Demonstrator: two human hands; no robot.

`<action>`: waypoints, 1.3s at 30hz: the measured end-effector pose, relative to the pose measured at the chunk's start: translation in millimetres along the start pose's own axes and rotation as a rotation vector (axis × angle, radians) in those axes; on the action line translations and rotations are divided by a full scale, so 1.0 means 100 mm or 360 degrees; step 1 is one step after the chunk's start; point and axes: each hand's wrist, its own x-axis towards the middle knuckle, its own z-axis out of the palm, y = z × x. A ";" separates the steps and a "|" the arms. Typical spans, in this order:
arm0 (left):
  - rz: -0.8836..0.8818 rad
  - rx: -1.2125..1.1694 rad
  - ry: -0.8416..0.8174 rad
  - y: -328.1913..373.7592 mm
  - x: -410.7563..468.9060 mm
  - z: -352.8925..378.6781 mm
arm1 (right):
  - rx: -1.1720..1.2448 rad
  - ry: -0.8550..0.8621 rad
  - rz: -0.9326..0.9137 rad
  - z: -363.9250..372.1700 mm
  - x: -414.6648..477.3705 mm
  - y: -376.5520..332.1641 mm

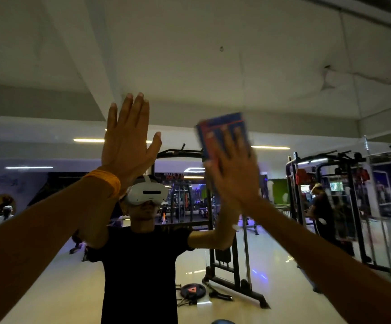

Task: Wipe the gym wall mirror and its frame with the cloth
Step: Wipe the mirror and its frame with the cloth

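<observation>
While both arms reach up and forward, the two hands lie flat against the gym wall mirror [190,66], which fills almost the whole view. The left hand [129,146] is spread wide, fingers straight and close together, thumb angled out to the right, palm on the glass, and it holds nothing. An orange wristband [104,181] circles its wrist. The right hand [233,174] is open as well. Its straight fingers press a blue cloth [222,127] with red stripes against the glass, to the right of the left hand and at about the same height. The cloth sticks out past the fingertips at the top. This hand and the cloth are blurred, so the fold of the cloth cannot be made out.

Between the two hands, the mirror reflects the person in a black T-shirt [140,265], wearing a white headset [149,190], with both arms raised to meet the real ones. Far behind the reflected figure stands a black cable machine [227,253] on a pale, shiny floor [283,265]. A dark weight plate [192,291] with an orange mark lies flat just left of its base. To the far right a black rack [330,195] shows, with a second person [323,206] in dark clothes beside it. Strip lights glow along the reflected ceiling. Where the mirror's frame runs cannot be told from this view.
</observation>
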 end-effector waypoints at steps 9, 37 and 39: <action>0.0098 0.0024 -0.0099 0.20 -0.59 0.05 | 0.0202 0.0027 0.0584 -0.08 0.07 0.48; 0.0154 -0.0068 -0.0087 0.57 -1.62 0.20 | 0.0004 0.0184 0.0751 0.05 -1.26 0.61; 0.0150 -0.0075 -0.0089 0.58 -1.60 0.19 | 0.0092 0.0019 0.0429 0.02 -1.57 0.15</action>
